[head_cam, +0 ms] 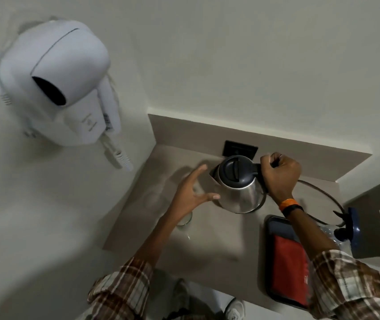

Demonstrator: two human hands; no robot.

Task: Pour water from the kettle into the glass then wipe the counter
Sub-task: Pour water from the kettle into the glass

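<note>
Right hand [279, 174] clamped on the kettle [240, 185] handle, left hand [192, 192] spread empty beside it; a slow tilt toward the glass [184, 219] nearby should limit spills.

Counter [219, 241] bears kettle [240, 192], glass [184, 219], tray [274, 229].

Wall: white hair dryer [55, 86]. Backsplash: dark socket [240, 148]. Right: dark tray [274, 227] holding red cloth [288, 269]; plastic bottle [330, 232] beside.
</note>
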